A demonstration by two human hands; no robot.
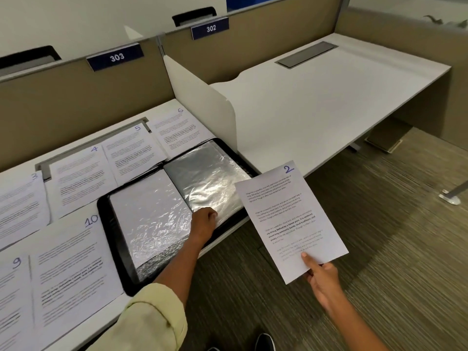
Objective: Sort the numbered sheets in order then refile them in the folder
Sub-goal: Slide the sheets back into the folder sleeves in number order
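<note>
Bright glare on sleeves (207,178); perhaps blurred edges.

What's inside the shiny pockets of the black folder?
The left pocket of the folder holds a white sheet; its number can't be read. The right pocket looks dark and empty. The left hand covers its bottom corner.

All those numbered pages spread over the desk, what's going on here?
A person is putting numbered sheets back into an open black folder of clear sleeves. The right hand holds up sheet 2 beside the desk, while the left hand grips the lower edge of the right-hand sleeve. Sheets 3, 4, 5, 6, 9 and 10 lie on the desk around the folder.
</note>
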